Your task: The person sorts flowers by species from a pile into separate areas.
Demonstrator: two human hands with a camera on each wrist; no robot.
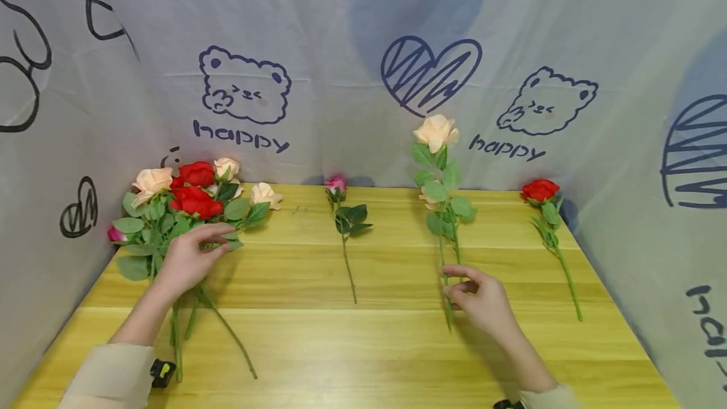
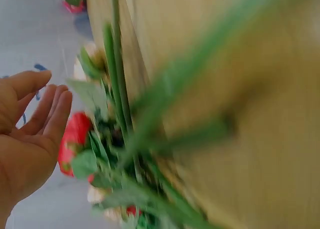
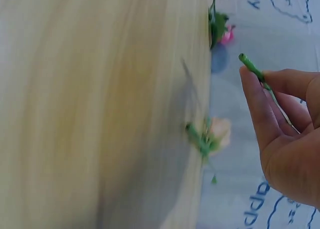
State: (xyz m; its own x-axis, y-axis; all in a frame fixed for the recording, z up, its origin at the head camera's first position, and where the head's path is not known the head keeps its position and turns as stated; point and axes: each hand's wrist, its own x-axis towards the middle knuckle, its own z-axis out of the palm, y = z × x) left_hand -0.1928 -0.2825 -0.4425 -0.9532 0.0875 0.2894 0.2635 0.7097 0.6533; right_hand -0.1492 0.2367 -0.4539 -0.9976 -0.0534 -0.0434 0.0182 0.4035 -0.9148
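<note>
My right hand pinches the lower stem of a peach rose between thumb and fingers, its bloom raised in front of the back cloth. In the right wrist view the cut end of that stem pokes out past the fingertips. Behind it a second peach rose lies on the table, partly hidden by the raised one's leaves. At the left, my left hand hovers over a pile of red and peach roses. Its fingers are loosely bent and hold nothing, as the left wrist view also shows.
A single pink rose lies at the middle of the wooden table, and a red rose lies near the right edge. Stems from the pile point toward the front. Printed cloth walls enclose the back and sides.
</note>
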